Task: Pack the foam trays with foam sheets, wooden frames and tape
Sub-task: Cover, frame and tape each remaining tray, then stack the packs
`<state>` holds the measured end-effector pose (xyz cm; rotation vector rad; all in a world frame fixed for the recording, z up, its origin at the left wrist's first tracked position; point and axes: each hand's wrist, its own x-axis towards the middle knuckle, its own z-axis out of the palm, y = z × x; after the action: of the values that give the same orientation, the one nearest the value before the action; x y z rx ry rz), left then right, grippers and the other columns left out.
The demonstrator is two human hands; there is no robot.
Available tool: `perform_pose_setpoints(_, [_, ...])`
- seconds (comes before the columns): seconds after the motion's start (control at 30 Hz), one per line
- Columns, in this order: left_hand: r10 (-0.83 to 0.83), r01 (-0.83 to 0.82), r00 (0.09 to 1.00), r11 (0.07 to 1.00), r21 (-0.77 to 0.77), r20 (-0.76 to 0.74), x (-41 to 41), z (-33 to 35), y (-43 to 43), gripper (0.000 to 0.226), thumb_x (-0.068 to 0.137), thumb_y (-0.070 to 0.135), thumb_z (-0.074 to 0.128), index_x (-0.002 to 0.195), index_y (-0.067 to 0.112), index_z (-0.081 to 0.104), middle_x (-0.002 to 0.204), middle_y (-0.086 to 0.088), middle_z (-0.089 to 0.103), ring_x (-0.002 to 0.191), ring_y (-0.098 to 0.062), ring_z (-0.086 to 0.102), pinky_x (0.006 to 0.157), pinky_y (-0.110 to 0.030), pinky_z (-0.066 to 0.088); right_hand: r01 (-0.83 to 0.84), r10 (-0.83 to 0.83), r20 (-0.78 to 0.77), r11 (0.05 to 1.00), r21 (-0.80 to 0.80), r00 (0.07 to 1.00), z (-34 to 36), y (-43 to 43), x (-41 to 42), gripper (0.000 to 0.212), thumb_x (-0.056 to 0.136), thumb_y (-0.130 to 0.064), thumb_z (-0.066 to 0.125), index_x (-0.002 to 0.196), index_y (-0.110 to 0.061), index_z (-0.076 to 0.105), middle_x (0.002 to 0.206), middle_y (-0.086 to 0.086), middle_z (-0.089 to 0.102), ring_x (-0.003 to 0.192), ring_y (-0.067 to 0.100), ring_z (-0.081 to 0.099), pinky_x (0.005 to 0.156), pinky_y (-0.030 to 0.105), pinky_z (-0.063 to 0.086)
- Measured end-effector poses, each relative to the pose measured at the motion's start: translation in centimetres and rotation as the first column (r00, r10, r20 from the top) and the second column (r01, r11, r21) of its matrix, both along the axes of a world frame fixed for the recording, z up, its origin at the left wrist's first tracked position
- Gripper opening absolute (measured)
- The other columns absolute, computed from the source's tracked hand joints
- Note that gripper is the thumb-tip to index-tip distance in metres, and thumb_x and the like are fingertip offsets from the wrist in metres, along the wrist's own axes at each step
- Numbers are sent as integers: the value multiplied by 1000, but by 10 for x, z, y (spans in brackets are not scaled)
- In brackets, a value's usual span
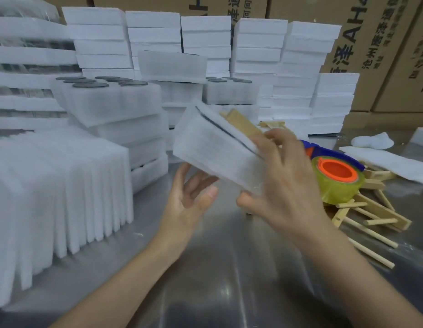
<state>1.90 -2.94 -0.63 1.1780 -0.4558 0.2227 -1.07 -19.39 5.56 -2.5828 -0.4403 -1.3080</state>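
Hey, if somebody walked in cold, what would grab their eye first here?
Probably the foam bundle held up mid-frame with a wooden frame against it, right hand gripping it, left hand open beneath. Next, the orange-cored tape roll on scattered wooden pieces at right.

backdrop: printed cardboard cartons (380,50) | surface: shiny grey table (229,280)

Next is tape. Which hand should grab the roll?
Right, probably. The tape roll lies just beyond the right hand, on the wooden frames. The left hand is under the foam bundle and could support it meanwhile.
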Motion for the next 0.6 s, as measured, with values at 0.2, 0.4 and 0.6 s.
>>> perform_pose_setpoints(0.2, [111,-180,983,736,653,146,18,-23,3,52,92,31,59,136,44,34,145,35,29,140,-1,29,114,-23,28,-35,24,262,999,37,965,24,-50,19,78,60,-29,72,130,-20,38,133,16,40,118,31,39,90,51,43])
perform_pose_setpoints(0.4, [182,-417,909,438,796,376,31,-40,-2,40,95,20,52,135,14,49,146,1,36,137,-7,22,99,5,-1,275,-285,104,957,95,953,69,-132,99,82,68,-25,77,136,-23,30,149,17,31,135,37,30,106,58,29])
perform_pose_setpoints(0.6, [236,-415,910,498,762,341,37,-40,-1,38,93,11,52,131,17,51,126,14,44,127,-6,40,103,-6,20,454,-501,-117,843,-289,857,75,-168,197,82,68,-24,82,136,-17,39,136,19,37,126,40,32,107,59,26])
